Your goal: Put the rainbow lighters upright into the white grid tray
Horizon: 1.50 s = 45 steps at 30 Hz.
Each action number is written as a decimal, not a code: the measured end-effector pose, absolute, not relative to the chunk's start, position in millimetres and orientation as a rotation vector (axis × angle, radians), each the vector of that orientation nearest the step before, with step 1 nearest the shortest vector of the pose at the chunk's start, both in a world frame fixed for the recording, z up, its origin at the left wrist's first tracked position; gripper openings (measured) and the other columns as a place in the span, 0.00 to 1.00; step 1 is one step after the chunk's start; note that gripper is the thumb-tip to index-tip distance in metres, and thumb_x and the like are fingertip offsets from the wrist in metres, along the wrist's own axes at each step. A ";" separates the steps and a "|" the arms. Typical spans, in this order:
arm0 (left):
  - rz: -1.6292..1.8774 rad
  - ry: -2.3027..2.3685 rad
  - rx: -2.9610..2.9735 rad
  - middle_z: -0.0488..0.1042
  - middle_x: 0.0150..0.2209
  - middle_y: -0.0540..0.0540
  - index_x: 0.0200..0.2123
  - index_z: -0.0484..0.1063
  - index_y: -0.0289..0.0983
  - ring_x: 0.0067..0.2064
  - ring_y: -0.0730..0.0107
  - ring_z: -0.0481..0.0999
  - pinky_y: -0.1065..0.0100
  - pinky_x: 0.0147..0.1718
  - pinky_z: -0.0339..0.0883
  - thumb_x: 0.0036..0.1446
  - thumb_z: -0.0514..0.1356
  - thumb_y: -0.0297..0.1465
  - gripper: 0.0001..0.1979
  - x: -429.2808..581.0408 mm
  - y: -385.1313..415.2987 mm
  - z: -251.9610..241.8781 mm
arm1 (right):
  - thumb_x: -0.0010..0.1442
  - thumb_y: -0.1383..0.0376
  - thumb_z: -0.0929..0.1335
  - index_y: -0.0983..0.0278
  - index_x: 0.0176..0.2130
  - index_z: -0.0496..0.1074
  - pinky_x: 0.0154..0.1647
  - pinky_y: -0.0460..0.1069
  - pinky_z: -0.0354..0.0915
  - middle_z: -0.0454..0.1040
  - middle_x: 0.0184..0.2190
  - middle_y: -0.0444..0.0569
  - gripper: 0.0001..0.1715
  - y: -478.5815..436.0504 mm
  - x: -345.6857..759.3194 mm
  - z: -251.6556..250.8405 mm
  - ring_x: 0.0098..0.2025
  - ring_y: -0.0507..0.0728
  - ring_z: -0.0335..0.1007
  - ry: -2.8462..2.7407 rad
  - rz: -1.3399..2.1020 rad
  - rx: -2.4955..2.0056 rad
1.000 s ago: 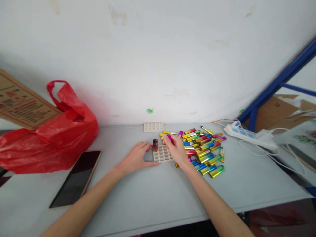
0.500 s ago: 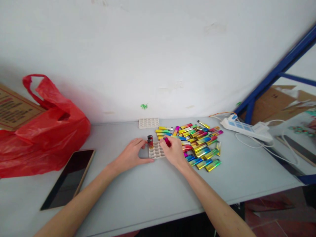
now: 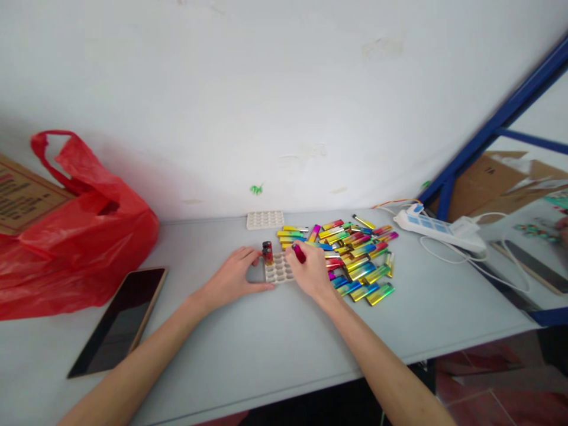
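Pinching a pink lighter (image 3: 298, 253) at the holed tray (image 3: 278, 274), your right hand (image 3: 313, 271) still hasn't let go; your left hand (image 3: 235, 275) is spread.

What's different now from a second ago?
The right hand, keeping its grip on a magenta lighter, has come down toward the pale tray; whether the lighter sits in a hole, I can't tell. The view has swung rightward. Nothing was visibly picked up or let go. The left hand stays at the tray's left end; the two upright lighters and the loose pile look unchanged.
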<state>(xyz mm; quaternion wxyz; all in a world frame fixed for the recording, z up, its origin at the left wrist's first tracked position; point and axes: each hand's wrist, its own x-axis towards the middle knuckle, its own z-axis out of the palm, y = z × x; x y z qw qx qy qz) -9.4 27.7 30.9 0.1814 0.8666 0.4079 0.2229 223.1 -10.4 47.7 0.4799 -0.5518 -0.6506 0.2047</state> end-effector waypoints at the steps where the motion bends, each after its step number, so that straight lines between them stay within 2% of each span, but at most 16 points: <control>1: 0.629 1.153 2.449 0.79 0.40 0.44 0.37 0.72 0.42 0.42 0.51 0.79 0.55 0.43 0.74 0.51 0.73 0.62 0.31 -9.4 27.6 30.7 | 0.71 0.52 0.65 0.57 0.27 0.63 0.32 0.50 0.56 0.67 0.21 0.43 0.22 -10.3 223.2 47.1 0.26 0.56 0.62 -1.592 0.493 -1.351; 6: 0.641 1.140 2.460 0.79 0.40 0.44 0.38 0.73 0.42 0.41 0.52 0.78 0.56 0.43 0.74 0.52 0.73 0.63 0.31 -10.3 27.7 28.5 | 0.77 0.49 0.66 0.57 0.35 0.70 0.36 0.51 0.64 0.74 0.27 0.45 0.21 -9.0 225.2 43.6 0.30 0.58 0.71 -1.672 0.489 -1.340; 8: 0.654 1.136 2.460 0.79 0.40 0.44 0.37 0.73 0.41 0.42 0.52 0.78 0.56 0.43 0.73 0.52 0.73 0.62 0.31 -11.0 28.0 26.9 | 0.78 0.51 0.65 0.58 0.38 0.72 0.42 0.52 0.69 0.78 0.34 0.49 0.20 -8.2 226.3 42.1 0.37 0.60 0.75 -1.756 0.465 -1.272; 11: 0.658 1.136 2.455 0.79 0.41 0.43 0.37 0.73 0.41 0.43 0.51 0.79 0.55 0.44 0.73 0.52 0.74 0.61 0.31 -11.9 28.6 24.7 | 0.80 0.53 0.64 0.59 0.39 0.74 0.51 0.54 0.72 0.78 0.40 0.52 0.19 -8.1 226.9 40.6 0.44 0.61 0.76 -1.861 0.413 -1.188; 14: 0.638 1.132 2.455 0.79 0.42 0.43 0.39 0.74 0.41 0.44 0.50 0.79 0.55 0.45 0.74 0.53 0.74 0.60 0.30 -12.2 28.8 24.1 | 0.79 0.52 0.66 0.59 0.36 0.74 0.49 0.54 0.72 0.76 0.38 0.51 0.21 -9.0 226.2 40.4 0.43 0.61 0.75 -1.900 0.388 -1.176; 19: 0.639 1.122 2.470 0.79 0.42 0.43 0.40 0.74 0.41 0.44 0.50 0.79 0.55 0.46 0.74 0.53 0.74 0.60 0.30 -12.2 28.4 24.7 | 0.80 0.50 0.65 0.58 0.32 0.71 0.40 0.52 0.69 0.77 0.30 0.48 0.25 -9.2 226.0 41.9 0.35 0.60 0.76 -1.909 0.474 -1.215; 23: 0.643 1.107 2.467 0.80 0.43 0.43 0.41 0.75 0.42 0.45 0.50 0.80 0.56 0.47 0.74 0.54 0.74 0.59 0.29 -12.1 27.6 24.8 | 0.81 0.54 0.65 0.60 0.41 0.77 0.45 0.52 0.70 0.84 0.37 0.51 0.19 -8.7 228.3 41.5 0.41 0.61 0.81 -1.974 0.519 -1.197; 28: 0.643 1.113 2.468 0.80 0.44 0.42 0.44 0.76 0.41 0.46 0.49 0.80 0.54 0.48 0.74 0.54 0.75 0.59 0.30 -11.5 27.7 23.3 | 0.81 0.56 0.68 0.62 0.49 0.78 0.53 0.53 0.70 0.85 0.46 0.54 0.13 -11.8 228.3 48.3 0.51 0.62 0.82 -2.212 0.344 -1.204; 33: 0.648 1.099 2.473 0.80 0.44 0.42 0.42 0.76 0.41 0.47 0.49 0.80 0.53 0.50 0.74 0.55 0.74 0.58 0.29 -12.1 29.2 21.1 | 0.80 0.53 0.68 0.64 0.49 0.79 0.57 0.56 0.67 0.85 0.45 0.56 0.18 -15.8 219.0 58.5 0.50 0.64 0.82 -2.330 0.131 -1.373; 36: 0.633 1.117 2.476 0.80 0.44 0.42 0.41 0.75 0.40 0.47 0.49 0.81 0.53 0.50 0.74 0.55 0.73 0.60 0.30 -12.4 29.8 21.2 | 0.81 0.52 0.67 0.63 0.48 0.80 0.58 0.55 0.66 0.85 0.45 0.54 0.19 -15.3 223.5 60.3 0.49 0.62 0.82 -2.326 0.202 -1.386; 40: 0.610 1.143 2.481 0.80 0.44 0.42 0.43 0.76 0.40 0.45 0.49 0.80 0.54 0.49 0.75 0.53 0.73 0.63 0.33 -12.0 30.1 22.3 | 0.80 0.57 0.68 0.60 0.49 0.81 0.55 0.54 0.68 0.85 0.42 0.50 0.13 -17.1 262.5 61.9 0.45 0.60 0.81 -2.174 0.285 -1.367; 45: 0.607 1.137 2.481 0.80 0.45 0.41 0.44 0.77 0.40 0.47 0.47 0.81 0.53 0.51 0.75 0.54 0.71 0.65 0.35 -10.9 29.5 23.2 | 0.74 0.64 0.74 0.59 0.47 0.83 0.59 0.57 0.71 0.83 0.47 0.52 0.04 -31.6 334.6 61.9 0.54 0.64 0.79 -2.178 0.270 -1.441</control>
